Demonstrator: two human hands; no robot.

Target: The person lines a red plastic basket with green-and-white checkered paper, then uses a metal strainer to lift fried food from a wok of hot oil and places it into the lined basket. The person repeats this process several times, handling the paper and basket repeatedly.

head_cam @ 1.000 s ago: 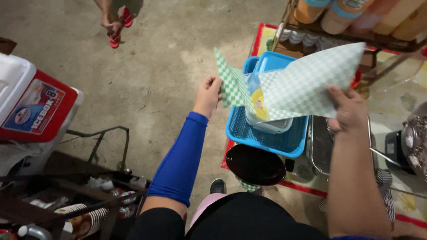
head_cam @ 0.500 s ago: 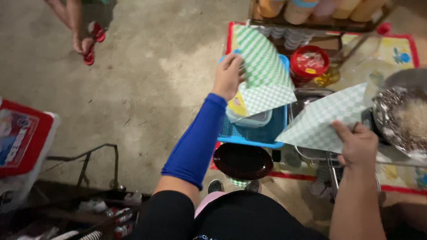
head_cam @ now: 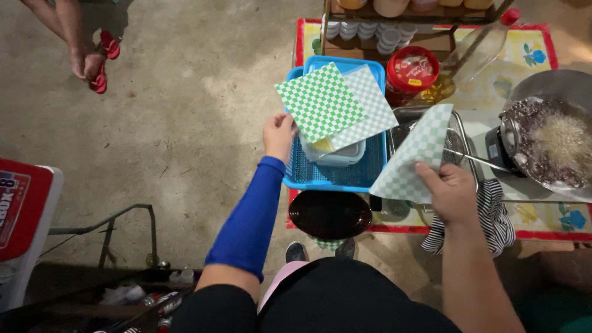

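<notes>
the person is sorting sheets of checked paper over a street-food desk (head_cam: 493, 120) covered with a flowered cloth. the left hand (head_cam: 279, 135), at the end of a blue sleeve (head_cam: 250, 219), is pinching the lower left edge of a green-checked paper sheet (head_cam: 320, 102), its fingers clenched on it; the sheet is fanning out over a paler one just behind it, both above a blue basket (head_cam: 333, 176) that is carrying a clear tub (head_cam: 336, 155). the right hand (head_cam: 453, 194) is grasping a separate folded checked sheet (head_cam: 414, 157), holding it tilted in front of a wire strainer tray (head_cam: 459, 139) — well apart from the left hand's pair. by the look of it, the step in hand is peeling single sheets off a stack; the next move is likely calling for a flat, free spot to lay one on — and a light grip, since thin paper creases easily. a pan of frying food (head_cam: 552, 145) is sitting to the right, a dark bowl (head_cam: 330, 214) below the basket.
</notes>
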